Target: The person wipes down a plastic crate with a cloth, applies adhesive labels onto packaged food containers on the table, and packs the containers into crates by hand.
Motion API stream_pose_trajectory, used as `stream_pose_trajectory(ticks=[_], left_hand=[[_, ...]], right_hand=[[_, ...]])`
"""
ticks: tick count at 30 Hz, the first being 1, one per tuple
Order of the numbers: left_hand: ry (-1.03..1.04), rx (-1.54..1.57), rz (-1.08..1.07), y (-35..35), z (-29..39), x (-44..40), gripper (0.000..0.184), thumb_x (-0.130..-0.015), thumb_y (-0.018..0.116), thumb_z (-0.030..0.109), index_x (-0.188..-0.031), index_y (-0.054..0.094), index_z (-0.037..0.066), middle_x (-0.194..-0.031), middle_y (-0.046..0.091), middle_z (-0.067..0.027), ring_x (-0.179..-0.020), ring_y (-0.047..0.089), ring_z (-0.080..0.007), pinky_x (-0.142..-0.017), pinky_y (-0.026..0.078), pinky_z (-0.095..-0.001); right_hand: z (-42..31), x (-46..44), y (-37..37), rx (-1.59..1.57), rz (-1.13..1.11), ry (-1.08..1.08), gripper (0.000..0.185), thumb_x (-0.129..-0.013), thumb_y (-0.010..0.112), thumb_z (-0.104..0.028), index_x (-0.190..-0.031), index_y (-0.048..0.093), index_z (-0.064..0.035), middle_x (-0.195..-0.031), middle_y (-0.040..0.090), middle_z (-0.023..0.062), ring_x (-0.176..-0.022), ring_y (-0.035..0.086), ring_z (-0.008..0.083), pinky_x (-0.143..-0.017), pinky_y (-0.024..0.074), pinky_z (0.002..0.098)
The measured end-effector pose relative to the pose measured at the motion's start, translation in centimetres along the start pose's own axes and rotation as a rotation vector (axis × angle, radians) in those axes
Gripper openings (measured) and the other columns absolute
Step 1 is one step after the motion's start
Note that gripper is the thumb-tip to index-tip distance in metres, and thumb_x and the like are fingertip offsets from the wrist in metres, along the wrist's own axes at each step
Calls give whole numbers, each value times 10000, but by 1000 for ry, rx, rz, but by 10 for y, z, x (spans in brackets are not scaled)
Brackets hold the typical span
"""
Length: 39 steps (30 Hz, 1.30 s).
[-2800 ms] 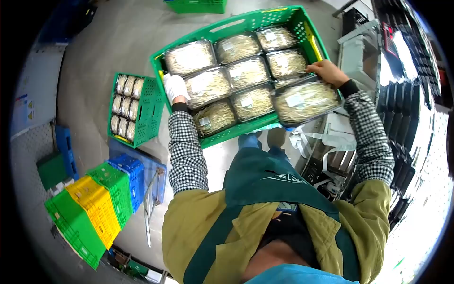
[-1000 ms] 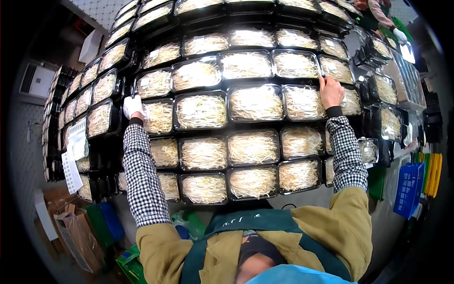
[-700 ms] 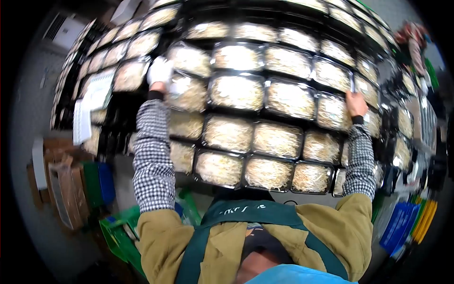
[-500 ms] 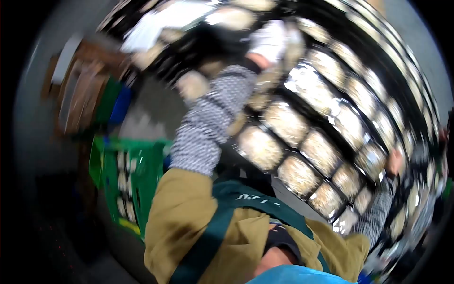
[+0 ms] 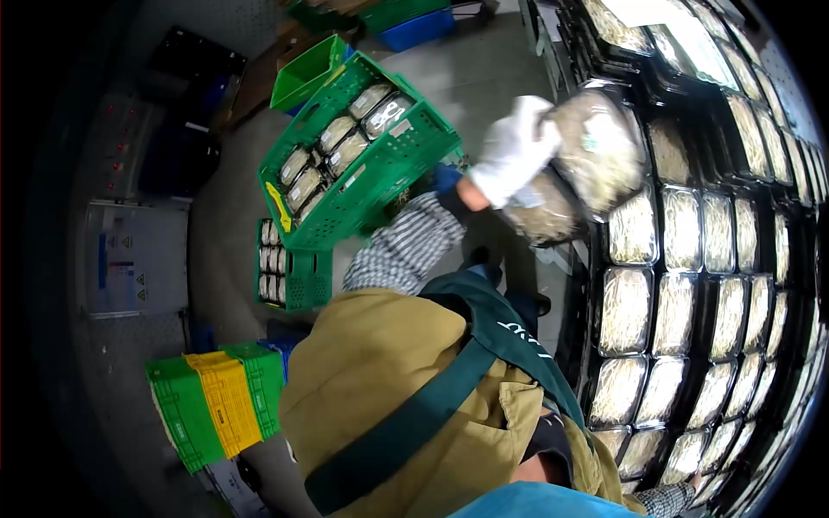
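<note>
My left hand (image 5: 518,151), in a white glove, is closed on two film-wrapped black trays of pale, stringy food. One wrapped tray (image 5: 598,160) is tilted with its clear top towards me. The other wrapped tray (image 5: 546,211) hangs lower, partly behind my wrist. Both are held over the gap beside the stacked trays (image 5: 626,311) on the right. Down at the lower right edge, only a sliver of my right hand (image 5: 695,481) shows past its checked sleeve, against those stacks. Its fingers are hidden.
A green crate (image 5: 414,142) with several wrapped trays stands to the left. Below it sits another green crate (image 5: 311,281) with trays. Green and yellow crates (image 5: 226,401) are stacked at lower left. A white sheet (image 5: 682,26) lies on the far trays.
My view has swung left, bringing the green crates into sight. My left hand has come away from the stacks with two wrapped trays. My right hand has dropped to the view's edge.
</note>
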<state>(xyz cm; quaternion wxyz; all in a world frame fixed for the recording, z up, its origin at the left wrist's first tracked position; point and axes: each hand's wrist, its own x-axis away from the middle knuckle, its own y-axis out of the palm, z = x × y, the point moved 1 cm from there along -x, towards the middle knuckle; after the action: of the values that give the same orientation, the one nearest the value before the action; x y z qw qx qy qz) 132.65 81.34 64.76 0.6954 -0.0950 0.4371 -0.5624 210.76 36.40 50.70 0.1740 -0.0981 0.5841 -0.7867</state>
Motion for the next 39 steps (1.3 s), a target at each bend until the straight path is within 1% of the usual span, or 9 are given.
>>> stream_pose_trajectory(ticks=[5, 10, 13, 16, 18, 29, 33, 35, 39], left_hand=[[-116, -556, -87, -82, -145, 40, 159, -847, 518, 163, -843, 566, 11, -835, 619, -120, -703, 564, -218, -598, 424, -345], [-257, -303, 405, -151, -151, 38, 276, -872, 545, 194, -1030, 550, -31, -874, 602, -150, -853, 579, -260, -807, 454, -370], [-321, -380, 479, -177, -168, 28, 294, -868, 530, 214, -968, 580, -58, -886, 638, -174, -739, 586, -289, -727, 476, -370], [-310, -357, 405, -204, -223, 16, 320, -853, 495, 218, -840, 596, -86, -824, 645, -219, -680, 579, -306, -669, 466, -384], [-407, -350, 453, -228, -282, 18, 311, -828, 461, 180, -682, 542, -82, -614, 565, -164, -553, 466, -239, -564, 382, -406], [-1034, -132, 930, -294, -523, 47, 328, -867, 531, 219, -1040, 545, -60, -994, 612, -251, -884, 588, -365, -790, 444, -415], [-1242, -67, 992, -291, -603, 95, 312, -858, 503, 201, -1029, 538, -57, -983, 603, -268, -881, 584, -382, -788, 447, -429], [-1149, 171, 1115, -271, -717, 158, 308, -853, 491, 190, -1033, 531, -57, -976, 603, -269, -875, 584, -385, -778, 452, -428], [-1246, -110, 914, -277, -670, 153, 245, -872, 497, 216, -947, 567, -7, -908, 619, -201, -814, 576, -342, -721, 438, -402]], right_hand=[[23, -18, 5, 37, 24, -61, 345, -883, 480, -335, -1071, 615, -80, -996, 650, 204, -841, 625, 363, -761, 488, 442], [90, -16, 5, 322, 122, -173, 290, -873, 489, -293, -1055, 617, -106, -1000, 651, 199, -848, 628, 367, -776, 500, 436], [2, 61, -153, -122, 398, 43, 390, -888, 462, -426, -937, 558, -51, -883, 626, 247, -807, 588, 447, -649, 478, 521], [-11, 91, -217, 487, 601, -426, 264, -945, 425, -331, -928, 521, -86, -794, 643, 205, -704, 620, 403, -538, 484, 461], [-53, 130, -271, 100, 686, -339, 213, -943, 465, -323, -994, 540, -131, -731, 636, 152, -655, 637, 330, -520, 486, 420], [-510, 421, -416, -852, 200, -1121, 171, -933, 537, -155, -836, 461, -36, -541, 313, 19, -532, 296, 69, -451, 263, 267], [-683, 572, -467, -960, -61, -1442, 150, -897, 557, -116, -799, 488, -25, -512, 409, -7, -496, 331, 48, -430, 282, 244], [-766, 624, -460, -1018, -270, -1534, 187, -885, 560, -175, -815, 526, -5, -552, 508, 98, -480, 473, 134, -470, 396, 291], [-917, 733, -439, -1003, -366, -1784, 292, -856, 559, -275, -820, 575, 14, -685, 611, 207, -673, 620, 372, -620, 488, 399]])
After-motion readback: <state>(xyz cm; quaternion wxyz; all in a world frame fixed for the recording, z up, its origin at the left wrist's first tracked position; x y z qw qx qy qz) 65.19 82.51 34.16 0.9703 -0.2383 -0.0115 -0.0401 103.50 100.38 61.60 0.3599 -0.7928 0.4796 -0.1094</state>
